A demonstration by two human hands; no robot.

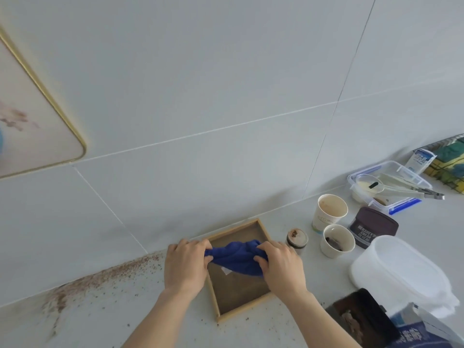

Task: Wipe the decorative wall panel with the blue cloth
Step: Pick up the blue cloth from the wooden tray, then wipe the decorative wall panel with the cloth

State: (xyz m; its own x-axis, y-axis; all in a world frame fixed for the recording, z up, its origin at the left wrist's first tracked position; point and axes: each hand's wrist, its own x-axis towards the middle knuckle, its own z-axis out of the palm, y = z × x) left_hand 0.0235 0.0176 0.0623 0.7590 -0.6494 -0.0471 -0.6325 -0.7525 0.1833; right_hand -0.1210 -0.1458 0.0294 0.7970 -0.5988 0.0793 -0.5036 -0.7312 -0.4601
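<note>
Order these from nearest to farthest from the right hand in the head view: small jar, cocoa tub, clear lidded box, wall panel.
From the right hand:
1. Small jar, just beyond the hand.
2. Cocoa tub, farther right.
3. Clear lidded box, far right near the wall.
4. Wall panel, high on the left.

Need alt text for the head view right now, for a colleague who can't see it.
Both hands, left hand and right hand, grip a bunched blue cloth over a wooden tray on the counter; the gold-framed wall panel hangs untouched at upper left.
</note>
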